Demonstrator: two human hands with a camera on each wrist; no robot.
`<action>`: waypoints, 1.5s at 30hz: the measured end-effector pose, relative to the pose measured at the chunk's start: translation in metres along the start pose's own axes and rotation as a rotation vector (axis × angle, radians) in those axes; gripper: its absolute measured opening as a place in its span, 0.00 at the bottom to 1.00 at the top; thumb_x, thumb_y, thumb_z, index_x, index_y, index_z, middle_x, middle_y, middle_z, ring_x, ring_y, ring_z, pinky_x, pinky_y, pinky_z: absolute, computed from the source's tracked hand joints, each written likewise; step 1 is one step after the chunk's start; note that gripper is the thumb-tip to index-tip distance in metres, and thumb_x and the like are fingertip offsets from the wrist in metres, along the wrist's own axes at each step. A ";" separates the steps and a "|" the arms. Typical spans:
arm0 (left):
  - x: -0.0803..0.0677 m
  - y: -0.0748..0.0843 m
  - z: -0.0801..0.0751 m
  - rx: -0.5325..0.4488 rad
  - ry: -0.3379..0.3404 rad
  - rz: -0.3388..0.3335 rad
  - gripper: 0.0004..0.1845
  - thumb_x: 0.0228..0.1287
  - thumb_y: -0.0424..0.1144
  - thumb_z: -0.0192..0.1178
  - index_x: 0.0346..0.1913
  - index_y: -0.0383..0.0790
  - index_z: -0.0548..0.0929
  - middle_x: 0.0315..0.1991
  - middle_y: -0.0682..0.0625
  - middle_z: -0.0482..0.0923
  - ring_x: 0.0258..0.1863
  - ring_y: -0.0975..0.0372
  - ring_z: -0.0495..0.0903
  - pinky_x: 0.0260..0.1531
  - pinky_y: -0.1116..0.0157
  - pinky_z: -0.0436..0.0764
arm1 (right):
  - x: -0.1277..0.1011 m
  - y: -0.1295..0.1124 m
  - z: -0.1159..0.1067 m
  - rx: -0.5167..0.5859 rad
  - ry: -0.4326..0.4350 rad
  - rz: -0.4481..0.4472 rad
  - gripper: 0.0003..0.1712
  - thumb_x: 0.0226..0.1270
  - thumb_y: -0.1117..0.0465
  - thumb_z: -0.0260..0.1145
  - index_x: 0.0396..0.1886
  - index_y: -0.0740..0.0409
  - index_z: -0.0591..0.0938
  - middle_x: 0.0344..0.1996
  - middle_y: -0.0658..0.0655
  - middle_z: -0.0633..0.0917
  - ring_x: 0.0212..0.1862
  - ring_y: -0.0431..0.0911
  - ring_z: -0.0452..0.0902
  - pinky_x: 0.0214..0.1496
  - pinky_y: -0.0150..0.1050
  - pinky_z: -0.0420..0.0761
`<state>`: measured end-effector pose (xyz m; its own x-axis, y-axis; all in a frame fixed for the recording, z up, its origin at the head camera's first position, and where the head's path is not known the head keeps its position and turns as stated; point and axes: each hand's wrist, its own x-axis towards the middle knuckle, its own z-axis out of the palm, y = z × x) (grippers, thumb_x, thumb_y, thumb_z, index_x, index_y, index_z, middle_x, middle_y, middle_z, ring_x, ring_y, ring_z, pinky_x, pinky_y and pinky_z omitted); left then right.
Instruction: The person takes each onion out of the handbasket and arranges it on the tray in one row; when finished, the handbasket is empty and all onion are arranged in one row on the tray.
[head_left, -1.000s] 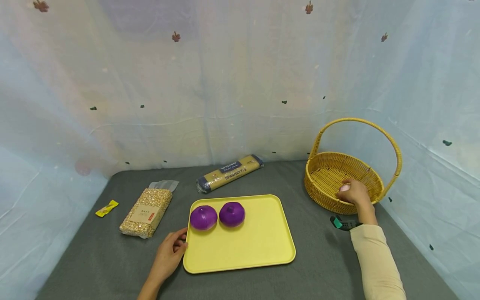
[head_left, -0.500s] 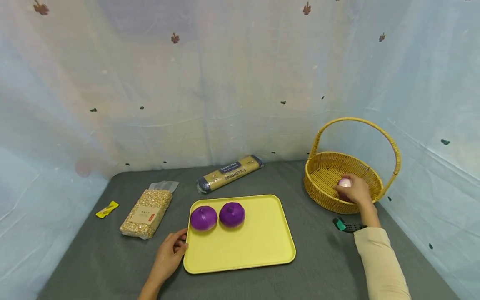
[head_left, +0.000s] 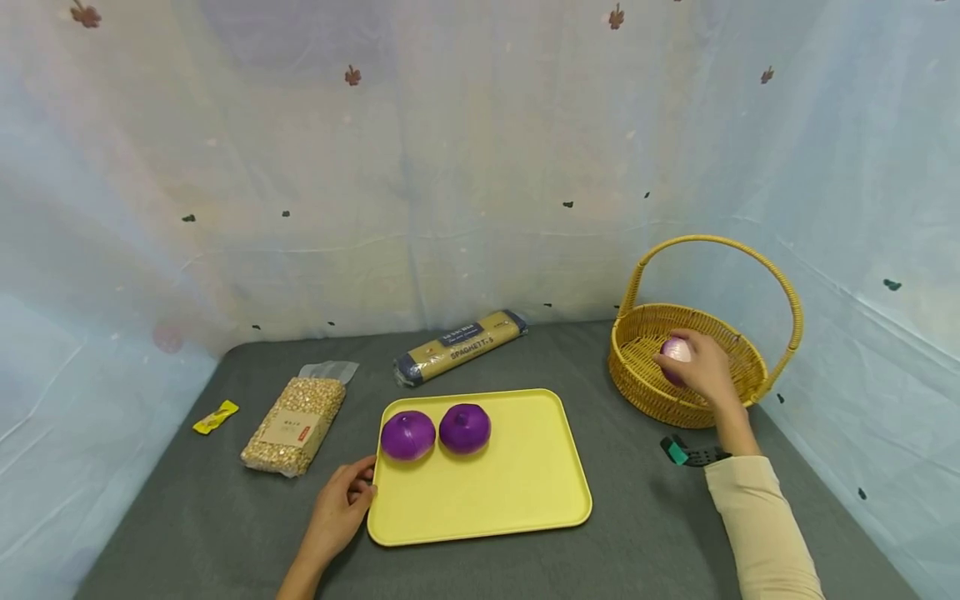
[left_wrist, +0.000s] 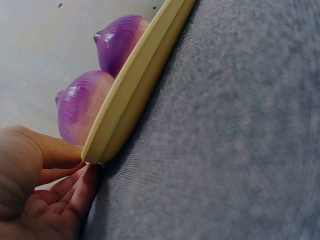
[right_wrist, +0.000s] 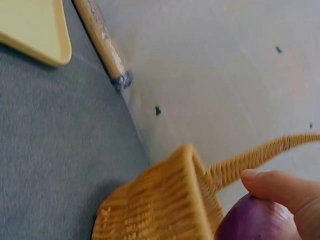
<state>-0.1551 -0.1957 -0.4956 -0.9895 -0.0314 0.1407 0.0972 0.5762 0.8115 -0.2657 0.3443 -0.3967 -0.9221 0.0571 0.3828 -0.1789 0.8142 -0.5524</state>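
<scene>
In the head view my right hand (head_left: 703, 367) grips a purple onion (head_left: 676, 354) with a pale, shiny patch, held within the outline of the wicker basket (head_left: 637, 392). The right wrist view shows the thumb lying over that onion (right_wrist: 257, 220), beside the basket's rim and handle. My left hand (head_left: 339, 510) is at the left edge of the yellow tray (head_left: 517, 500); in the left wrist view its fingers (left_wrist: 62, 150) pinch the tray's rim from both sides. Two more purple onions, one left (head_left: 407, 436) and one right (head_left: 464, 429), sit side by side on the tray's far left part.
A spaghetti pack (head_left: 460, 347) lies behind the tray. Left of the tray lies a clear bag of yellowish grains (head_left: 294, 423), with a small yellow packet (head_left: 215, 417) farther left. The basket's tall handle (head_left: 797, 317) arches over it. A pale curtain (head_left: 480, 167) hangs behind the grey table.
My right hand has lifted the onion from low in the basket and shifted it slightly left, so more of it shows. The left hand and the tray have stayed in place.
</scene>
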 end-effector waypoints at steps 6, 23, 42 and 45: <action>0.002 -0.002 0.000 -0.006 0.002 0.011 0.21 0.56 0.24 0.60 0.56 0.32 0.77 0.40 0.46 0.75 0.33 0.65 0.73 0.31 0.71 0.74 | 0.005 -0.019 0.001 0.030 0.025 -0.068 0.31 0.54 0.53 0.70 0.55 0.65 0.75 0.48 0.70 0.76 0.51 0.63 0.68 0.49 0.61 0.63; 0.002 -0.002 0.000 -0.015 0.005 0.018 0.21 0.56 0.24 0.60 0.55 0.32 0.77 0.40 0.46 0.75 0.34 0.64 0.73 0.31 0.71 0.75 | 0.001 -0.067 0.006 0.097 0.000 -0.170 0.31 0.52 0.55 0.73 0.56 0.60 0.77 0.51 0.64 0.75 0.51 0.57 0.69 0.42 0.54 0.70; 0.000 -0.006 0.002 -0.003 0.019 0.028 0.22 0.55 0.24 0.61 0.55 0.32 0.77 0.39 0.46 0.76 0.33 0.65 0.73 0.30 0.71 0.75 | -0.010 -0.114 0.020 0.115 -0.064 -0.305 0.31 0.51 0.52 0.74 0.56 0.54 0.77 0.55 0.58 0.74 0.49 0.53 0.72 0.40 0.49 0.74; 0.000 -0.006 0.001 -0.002 0.020 0.027 0.22 0.55 0.24 0.61 0.55 0.32 0.77 0.39 0.46 0.75 0.33 0.65 0.73 0.31 0.71 0.75 | -0.011 -0.120 0.024 0.121 -0.079 -0.335 0.31 0.50 0.53 0.74 0.55 0.53 0.77 0.54 0.57 0.74 0.49 0.52 0.72 0.40 0.48 0.74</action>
<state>-0.1560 -0.1978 -0.5011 -0.9842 -0.0322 0.1739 0.1241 0.5750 0.8087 -0.2422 0.2324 -0.3522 -0.8284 -0.2493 0.5016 -0.5101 0.7058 -0.4916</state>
